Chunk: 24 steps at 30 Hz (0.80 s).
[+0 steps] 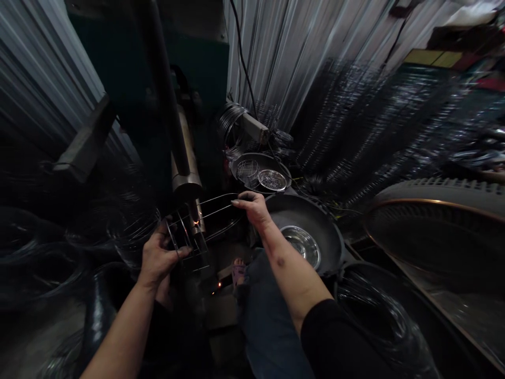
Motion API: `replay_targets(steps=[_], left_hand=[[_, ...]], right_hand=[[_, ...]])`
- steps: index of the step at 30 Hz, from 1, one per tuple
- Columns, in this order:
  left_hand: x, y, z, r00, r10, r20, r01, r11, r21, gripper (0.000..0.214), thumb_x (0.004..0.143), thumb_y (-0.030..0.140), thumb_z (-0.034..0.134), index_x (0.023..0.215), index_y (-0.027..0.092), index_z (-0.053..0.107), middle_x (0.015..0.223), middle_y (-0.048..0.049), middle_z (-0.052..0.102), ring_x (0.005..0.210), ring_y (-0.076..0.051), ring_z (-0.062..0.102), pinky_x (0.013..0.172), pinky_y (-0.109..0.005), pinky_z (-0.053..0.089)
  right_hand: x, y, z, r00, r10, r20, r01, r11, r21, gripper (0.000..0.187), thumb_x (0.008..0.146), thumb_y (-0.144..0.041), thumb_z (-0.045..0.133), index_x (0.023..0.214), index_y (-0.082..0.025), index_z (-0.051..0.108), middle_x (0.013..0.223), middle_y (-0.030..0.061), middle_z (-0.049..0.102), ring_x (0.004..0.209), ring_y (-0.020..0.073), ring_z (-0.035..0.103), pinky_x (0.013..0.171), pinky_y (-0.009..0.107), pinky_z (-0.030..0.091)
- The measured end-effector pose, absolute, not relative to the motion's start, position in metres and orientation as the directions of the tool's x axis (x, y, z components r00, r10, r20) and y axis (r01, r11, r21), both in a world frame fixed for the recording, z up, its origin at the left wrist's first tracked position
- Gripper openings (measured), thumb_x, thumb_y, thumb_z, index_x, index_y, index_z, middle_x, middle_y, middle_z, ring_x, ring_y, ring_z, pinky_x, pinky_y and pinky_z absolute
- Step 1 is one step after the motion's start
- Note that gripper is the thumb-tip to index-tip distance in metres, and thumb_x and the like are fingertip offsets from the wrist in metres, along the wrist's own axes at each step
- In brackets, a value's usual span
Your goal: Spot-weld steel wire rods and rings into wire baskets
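Note:
A wire frame [216,216] of thin metal rods spans the space between my two hands. My left hand [160,252] is closed on its left end, where several cross wires meet. My right hand [252,206] pinches the frame's right end between thumb and fingers. Between the hands, the frame passes at the electrode tips of a welding machine [187,181]. An orange glow [196,223] shows where the upper tip meets the wires. Sparks [219,285] glow lower down, near a sandalled foot [238,269].
Right of my hands a dark round pan [329,223] holds a shiny metal bowl [302,243]. Behind it another pan [287,167] carries wire pieces. A fan [437,210] stands at right. Wire coils [379,310] and stacked wire rings [355,142] surround the spot.

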State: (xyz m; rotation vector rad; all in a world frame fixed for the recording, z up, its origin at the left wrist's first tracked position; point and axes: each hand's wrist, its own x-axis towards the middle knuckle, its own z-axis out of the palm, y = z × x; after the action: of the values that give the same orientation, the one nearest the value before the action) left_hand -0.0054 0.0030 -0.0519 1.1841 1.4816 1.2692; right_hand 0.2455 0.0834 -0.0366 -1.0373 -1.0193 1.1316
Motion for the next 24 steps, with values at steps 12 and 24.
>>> replay_targets(steps=[12, 24], left_hand=[[-0.014, 0.008, -0.058, -0.145, 0.986, 0.085, 0.144, -0.064, 0.988, 0.087, 0.042, 0.030, 0.088, 0.122, 0.013, 0.057, 0.115, -0.0117, 0.064, 0.113, -0.032, 0.059, 0.104, -0.048, 0.043], [-0.023, -0.070, -0.091, -0.104, 0.988, 0.114, 0.055, -0.108, 0.993, 0.099, 0.048, 0.030, 0.089, 0.137, 0.020, 0.048, 0.140, -0.0143, 0.049, 0.130, -0.035, 0.046, 0.107, -0.048, 0.040]], right_hand=[[0.243, 0.077, -0.032, 0.147, 0.986, 0.078, -0.231, 0.111, -0.967, 0.034, 0.036, -0.032, 0.088, 0.057, -0.018, 0.065, 0.056, -0.0039, 0.057, 0.056, 0.0116, 0.049, 0.060, 0.027, 0.040], [0.279, 0.037, -0.055, 0.149, 0.986, 0.074, -0.184, 0.101, -0.978, 0.041, 0.057, -0.045, 0.084, 0.087, -0.019, 0.074, 0.079, 0.0006, 0.069, 0.075, 0.0148, 0.061, 0.072, 0.026, 0.046]])
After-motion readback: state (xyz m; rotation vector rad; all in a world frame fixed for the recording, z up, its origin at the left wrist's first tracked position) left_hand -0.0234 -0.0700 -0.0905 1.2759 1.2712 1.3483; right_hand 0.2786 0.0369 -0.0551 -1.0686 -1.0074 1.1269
